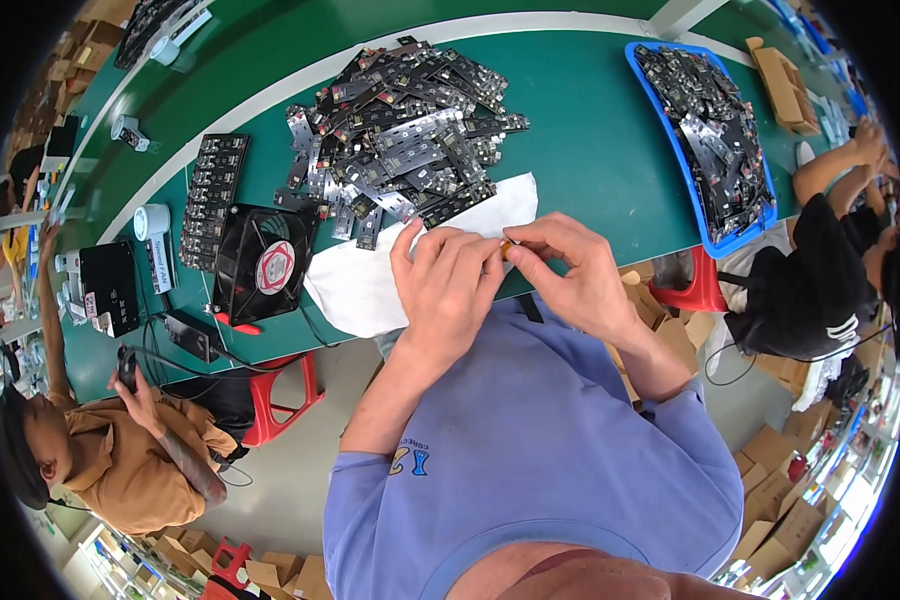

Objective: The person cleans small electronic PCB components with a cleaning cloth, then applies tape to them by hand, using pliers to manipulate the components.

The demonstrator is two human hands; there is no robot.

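Note:
My left hand (443,287) and my right hand (577,277) meet over the table's front edge, close to my body. A small orange-yellow piece (508,249) shows where their fingertips come together; most of it is hidden, so its kind is unclear. The right thumb and index finger pinch it. Bent left fingers press against it from the other side. Beneath the left hand lies a white cloth (355,284). Just beyond is a large heap of narrow black circuit boards (400,135), some with silvery faces, a few reaching onto the cloth.
A black fan (266,265) stands left of the cloth, beside a stacked row of boards (213,200). At the right, a blue tray (697,205) holds many boards. Co-workers sit at both sides, near red stools (282,402). Cables run along the left table edge.

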